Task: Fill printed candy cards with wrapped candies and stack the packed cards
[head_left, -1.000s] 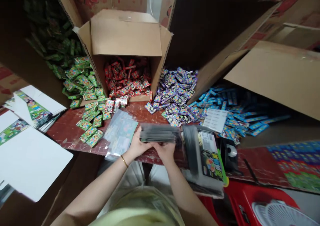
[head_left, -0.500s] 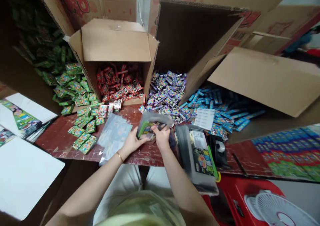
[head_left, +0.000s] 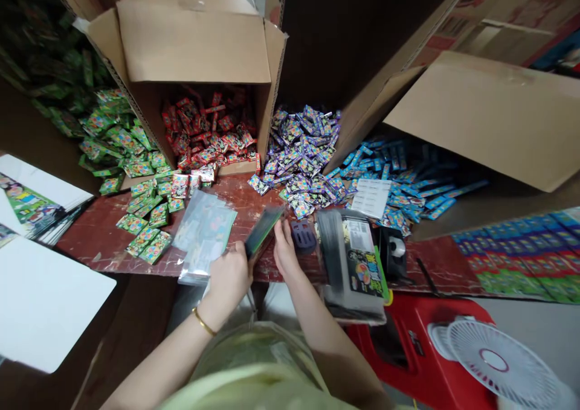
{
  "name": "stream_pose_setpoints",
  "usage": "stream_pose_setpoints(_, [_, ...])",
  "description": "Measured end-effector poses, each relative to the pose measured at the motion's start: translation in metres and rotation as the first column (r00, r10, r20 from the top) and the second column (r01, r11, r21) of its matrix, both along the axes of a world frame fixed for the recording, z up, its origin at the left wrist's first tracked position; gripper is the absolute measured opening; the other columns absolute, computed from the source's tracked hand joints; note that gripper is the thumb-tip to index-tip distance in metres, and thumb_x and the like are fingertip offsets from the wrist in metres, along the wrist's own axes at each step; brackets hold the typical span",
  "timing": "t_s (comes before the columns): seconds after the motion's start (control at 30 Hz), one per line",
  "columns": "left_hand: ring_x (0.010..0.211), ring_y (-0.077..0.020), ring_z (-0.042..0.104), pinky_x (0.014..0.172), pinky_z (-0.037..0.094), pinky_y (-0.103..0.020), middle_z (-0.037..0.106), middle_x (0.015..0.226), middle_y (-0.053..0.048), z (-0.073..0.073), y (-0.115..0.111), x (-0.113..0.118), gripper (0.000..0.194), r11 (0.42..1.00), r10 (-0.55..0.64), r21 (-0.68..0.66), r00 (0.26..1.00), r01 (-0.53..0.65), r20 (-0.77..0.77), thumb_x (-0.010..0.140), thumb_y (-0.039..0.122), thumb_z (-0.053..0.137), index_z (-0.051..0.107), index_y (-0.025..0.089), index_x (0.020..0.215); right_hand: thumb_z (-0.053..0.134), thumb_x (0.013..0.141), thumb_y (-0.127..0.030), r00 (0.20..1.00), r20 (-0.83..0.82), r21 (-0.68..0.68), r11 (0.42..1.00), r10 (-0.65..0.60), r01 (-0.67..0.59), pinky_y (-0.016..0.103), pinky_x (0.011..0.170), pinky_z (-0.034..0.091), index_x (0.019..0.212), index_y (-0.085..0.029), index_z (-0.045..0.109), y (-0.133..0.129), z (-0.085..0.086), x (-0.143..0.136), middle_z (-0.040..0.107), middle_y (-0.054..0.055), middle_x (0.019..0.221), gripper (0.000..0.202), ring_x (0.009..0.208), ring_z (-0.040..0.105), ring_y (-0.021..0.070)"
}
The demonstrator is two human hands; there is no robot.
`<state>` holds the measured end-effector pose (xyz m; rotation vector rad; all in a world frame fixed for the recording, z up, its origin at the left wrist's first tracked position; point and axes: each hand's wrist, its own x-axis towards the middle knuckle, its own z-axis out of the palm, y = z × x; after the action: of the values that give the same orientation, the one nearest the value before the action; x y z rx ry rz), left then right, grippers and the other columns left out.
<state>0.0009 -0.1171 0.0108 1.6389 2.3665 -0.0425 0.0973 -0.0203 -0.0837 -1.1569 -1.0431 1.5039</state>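
My left hand (head_left: 229, 274) is closed round the lower left end of a printed plastic bag (head_left: 263, 230), which is tilted up on edge above the front of the table. Dark and green printing shows on the bag; whether it is one bag or a thin stack I cannot tell. My right hand (head_left: 285, 252) lies along the bag's right side, fingers stretched out and not wrapped round it. Left of the hands lie clear printed bags (head_left: 206, 229). A purple plastic piece (head_left: 303, 236) sits just right of my right fingers, beside a stack of black-and-green printed bags (head_left: 348, 265).
Open cartons hold green packets (head_left: 122, 138), red packets (head_left: 208, 132), purple packets (head_left: 303, 150) and blue packets (head_left: 399, 186), some spilling onto the red table (head_left: 235, 189). A white card (head_left: 370, 197) and black tape dispenser (head_left: 393, 259) are at right. A white fan (head_left: 493, 361) stands below.
The bag has turned from lying flatter between both hands to standing on edge. My left hand has shifted its hold to the lower end, and my right fingers have straightened. The view has tilted down.
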Motion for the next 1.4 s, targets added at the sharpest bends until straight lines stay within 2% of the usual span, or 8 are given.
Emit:
stream_pose_setpoints(0.13, [0.082, -0.0323, 0.070, 0.064, 0.050, -0.036, 0.068, 0.094, -0.021, -0.001, 0.007, 0.007, 0.044, 0.998, -0.032, -0.045, 0.999, 0.032, 0.006, 0.091, 0.033, 0.046, 0.045, 0.003, 0.122, 0.062, 0.081, -0.052, 0.997, 0.080, 0.105, 0.994, -0.023, 0.015, 0.038, 0.120, 0.015, 0.150, -0.027, 0.021, -0.008, 0.013, 0.003, 0.016, 0.000, 0.159, 0.084, 0.147, 0.017, 0.0183])
stream_pose_setpoints(0.43, [0.087, -0.0351, 0.069, 0.071, 0.051, -0.039, 0.070, 0.094, -0.022, -0.002, 0.019, -0.009, 0.047, 0.982, -0.147, -0.087, 0.965, 0.169, 0.218, 0.085, 0.033, 0.050, 0.042, 0.006, 0.122, 0.064, 0.080, -0.043, 0.992, -0.108, -0.021, 0.998, -0.059, 0.057, 0.040, 0.115, 0.030, 0.149, -0.031, 0.023, -0.015, -0.001, -0.007, 0.032, 0.001, 0.154, 0.081, 0.138, 0.037, 0.0204])
stream_pose_setpoints(0.67, [0.090, -0.0357, 0.069, 0.076, 0.051, -0.042, 0.069, 0.097, -0.026, -0.007, 0.025, 0.003, 0.050, 0.999, 0.009, -0.034, 0.953, 0.002, 0.303, 0.083, 0.021, 0.049, 0.038, 0.001, 0.127, 0.069, 0.076, -0.043, 0.993, -0.050, 0.039, 0.994, 0.107, -0.105, 0.037, 0.116, 0.029, 0.148, -0.032, 0.029, -0.011, 0.012, -0.023, 0.035, -0.003, 0.152, 0.083, 0.138, 0.038, 0.0209])
stream_pose_setpoints(0.73, [0.097, -0.0357, 0.067, 0.080, 0.051, -0.042, 0.068, 0.104, -0.025, -0.012, 0.028, -0.005, 0.065, 1.000, 0.021, -0.018, 0.880, -0.014, 0.474, 0.081, 0.029, 0.056, 0.030, 0.002, 0.135, 0.064, 0.080, -0.047, 0.994, -0.050, 0.013, 0.996, 0.093, -0.093, 0.038, 0.116, 0.030, 0.144, -0.032, 0.037, -0.008, 0.013, -0.021, 0.039, -0.003, 0.150, 0.072, 0.137, 0.039, 0.0202])
stream_pose_setpoints(0.83, [0.123, -0.0297, 0.054, 0.098, 0.046, -0.039, 0.053, 0.136, -0.021, -0.025, 0.036, -0.020, 0.089, 0.990, -0.099, 0.142, 0.615, -0.021, 0.782, 0.076, 0.037, 0.065, 0.017, 0.010, 0.146, 0.057, 0.084, -0.052, 0.993, -0.092, -0.048, 0.996, 0.070, -0.075, 0.039, 0.112, 0.035, 0.137, -0.031, 0.048, -0.007, 0.009, -0.013, 0.045, -0.001, 0.146, 0.058, 0.134, 0.044, 0.0204])
stream_pose_setpoints(0.93, [0.139, -0.0227, 0.036, 0.111, 0.034, -0.032, 0.033, 0.153, -0.014, -0.039, 0.047, -0.025, 0.077, 0.944, -0.180, 0.273, 0.405, -0.185, 0.897, 0.082, 0.041, 0.059, 0.024, 0.015, 0.145, 0.056, 0.085, -0.051, 0.993, -0.087, -0.004, 0.997, 0.077, -0.078, 0.039, 0.112, 0.037, 0.135, -0.027, 0.051, -0.008, 0.006, -0.007, 0.050, 0.001, 0.143, 0.056, 0.131, 0.048, 0.0205])
stream_pose_setpoints(1.07, [0.136, -0.0203, 0.039, 0.114, 0.029, -0.032, 0.041, 0.148, -0.012, -0.050, 0.058, -0.023, 0.059, 0.893, -0.187, 0.312, 0.362, -0.325, 0.913, 0.087, 0.038, 0.055, 0.037, 0.016, 0.138, 0.059, 0.084, -0.046, 0.997, 0.015, 0.123, 0.990, 0.072, -0.073, 0.039, 0.113, 0.034, 0.132, -0.026, 0.055, -0.008, 0.006, -0.004, 0.055, 0.002, 0.138, 0.051, 0.129, 0.050, 0.0204])
stream_pose_setpoints(1.4, [0.128, -0.0210, 0.049, 0.109, 0.036, -0.033, 0.047, 0.142, -0.014, -0.049, 0.060, -0.026, 0.058, 0.893, -0.177, 0.293, 0.330, -0.343, 0.927, 0.085, 0.034, 0.058, 0.038, 0.014, 0.136, 0.062, 0.082, -0.046, 0.997, 0.068, 0.107, 0.994, 0.022, -0.029, 0.040, 0.106, 0.041, 0.123, -0.022, 0.057, -0.009, 0.011, -0.007, 0.062, 0.007, 0.127, 0.048, 0.117, 0.058, 0.0223])
